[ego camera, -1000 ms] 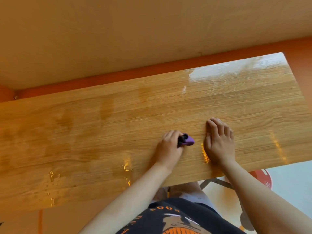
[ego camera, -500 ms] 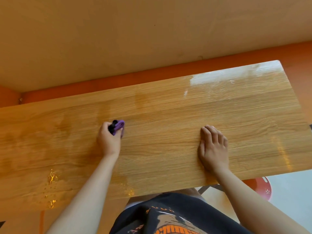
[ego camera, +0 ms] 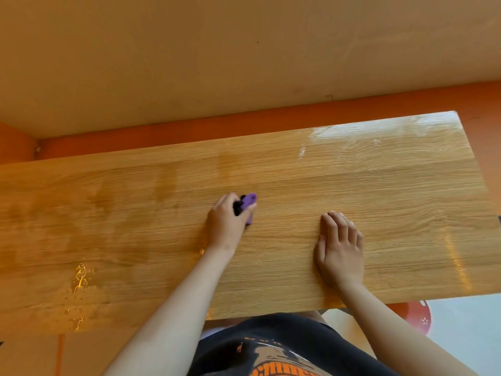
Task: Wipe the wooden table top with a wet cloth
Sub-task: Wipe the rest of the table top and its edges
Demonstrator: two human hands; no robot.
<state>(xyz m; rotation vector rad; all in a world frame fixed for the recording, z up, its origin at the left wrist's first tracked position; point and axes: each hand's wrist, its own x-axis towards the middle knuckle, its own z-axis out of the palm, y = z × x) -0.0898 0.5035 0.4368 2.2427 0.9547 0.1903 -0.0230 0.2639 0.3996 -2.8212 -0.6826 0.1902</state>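
Wooden table top (ego camera: 379, 202) ran long axis left-to-right, beige wall (ego camera: 189, 63) behind. Far left, near front edge: water beads (ego camera: 80, 279) standing on wood, damp patches (ego camera: 100, 202) beyond them. Centre: left hand (ego camera: 226, 222) clenched round purple cloth (ego camera: 250, 204), cloth down on wood, poking out past fingers. Right of it, apart: right hand (ego camera: 339, 246) flat, fingers straight, bracing on top, holding nothing. Back right: glossy patch (ego camera: 352, 130). Beads lay left of cloth, toward person; left hand nearer, so leftward stroke along grain looked likely.
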